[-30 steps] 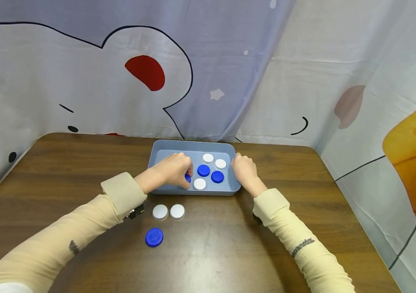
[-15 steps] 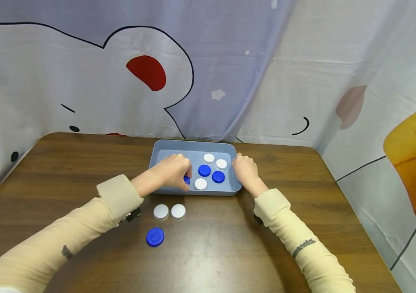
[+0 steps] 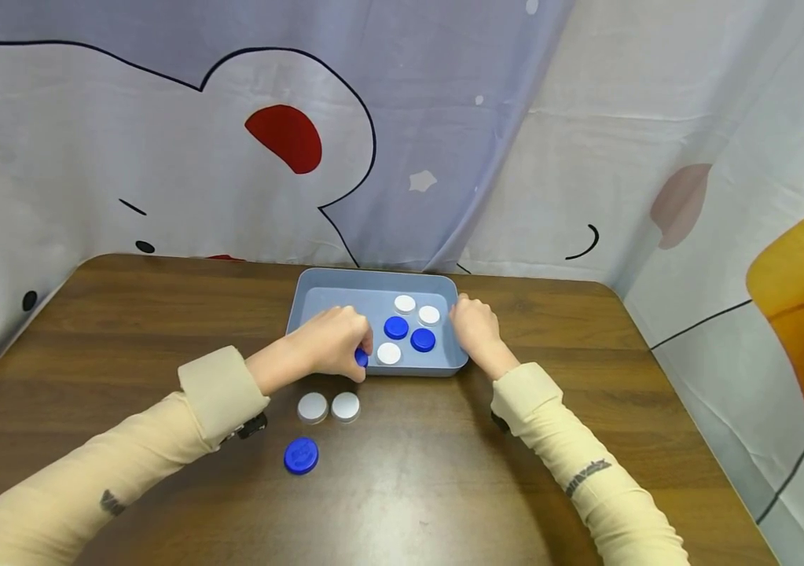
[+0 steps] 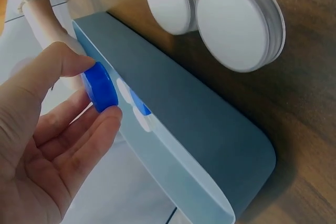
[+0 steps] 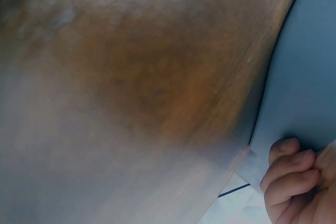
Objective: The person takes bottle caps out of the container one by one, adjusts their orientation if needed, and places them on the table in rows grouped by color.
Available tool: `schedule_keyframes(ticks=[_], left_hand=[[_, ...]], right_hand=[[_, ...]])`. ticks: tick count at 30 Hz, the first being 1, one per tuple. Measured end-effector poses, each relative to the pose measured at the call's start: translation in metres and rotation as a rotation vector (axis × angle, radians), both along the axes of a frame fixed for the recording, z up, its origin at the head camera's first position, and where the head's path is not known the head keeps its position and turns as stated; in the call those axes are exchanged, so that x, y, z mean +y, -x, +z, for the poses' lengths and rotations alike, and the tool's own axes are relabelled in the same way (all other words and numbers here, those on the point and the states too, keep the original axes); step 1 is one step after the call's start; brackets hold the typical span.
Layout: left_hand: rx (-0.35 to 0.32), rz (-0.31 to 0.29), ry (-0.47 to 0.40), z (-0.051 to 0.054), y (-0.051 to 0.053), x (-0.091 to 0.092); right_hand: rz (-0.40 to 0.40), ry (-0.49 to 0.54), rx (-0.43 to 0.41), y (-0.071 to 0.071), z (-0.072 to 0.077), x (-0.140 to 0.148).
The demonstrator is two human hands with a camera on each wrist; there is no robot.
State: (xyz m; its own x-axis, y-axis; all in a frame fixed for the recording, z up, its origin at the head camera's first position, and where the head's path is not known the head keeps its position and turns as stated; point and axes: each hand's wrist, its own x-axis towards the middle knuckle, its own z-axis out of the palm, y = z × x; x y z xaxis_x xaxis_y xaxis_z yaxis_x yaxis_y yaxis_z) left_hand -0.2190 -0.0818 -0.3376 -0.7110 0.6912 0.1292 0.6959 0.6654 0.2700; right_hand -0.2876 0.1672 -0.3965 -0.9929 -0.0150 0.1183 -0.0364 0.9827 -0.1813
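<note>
Stretching in from the left edge, a cream left sleeve [image 3: 104, 479] with a rolled cuff ends at a small black device [image 3: 253, 425] below the wrist. Just right of that forearm, on the brown tabletop [image 3: 402, 503], lies a loose blue cap [image 3: 301, 456]; beyond it sit two white caps [image 3: 313, 408], side by side in front of the blue-grey tray [image 3: 327, 299]. The left hand [image 3: 338, 343] is over the tray's near left part, pinching a held blue cap [image 3: 361, 358] between thumb and fingertips; the left wrist view shows this cap tilted on its edge beside the near wall. Whether it touches the tray, I cannot tell. Inside the tray, rightward from that hand, come a near white cap [image 3: 389, 353], a middle blue cap [image 3: 396, 328], a far white cap [image 3: 405, 304], a right blue cap [image 3: 423, 339] and a right white cap [image 3: 429, 316]. The right hand [image 3: 475, 326] is at the tray's right end, fingers curled; whether they grip the rim, I cannot tell. Its cream right sleeve [image 3: 585, 472] runs toward the bottom edge. Behind everything hangs a printed cloth [image 3: 458, 118].
</note>
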Motion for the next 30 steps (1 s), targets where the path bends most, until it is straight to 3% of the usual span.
schedule_keyframes(ticks=[11,23,30], left_hand=[[-0.007,-0.044,0.004,-0.002,-0.016,0.001],[-0.002,-0.103,0.034,-0.014,-0.041,-0.002],[0.000,-0.140,0.055,-0.017,-0.051,-0.001]], right_hand=[[-0.009,0.005,-0.010,0.000,0.001,0.002],[0.010,-0.010,0.013,0.000,-0.001,-0.001],[0.007,-0.001,0.019,0.001,-0.002,-0.001]])
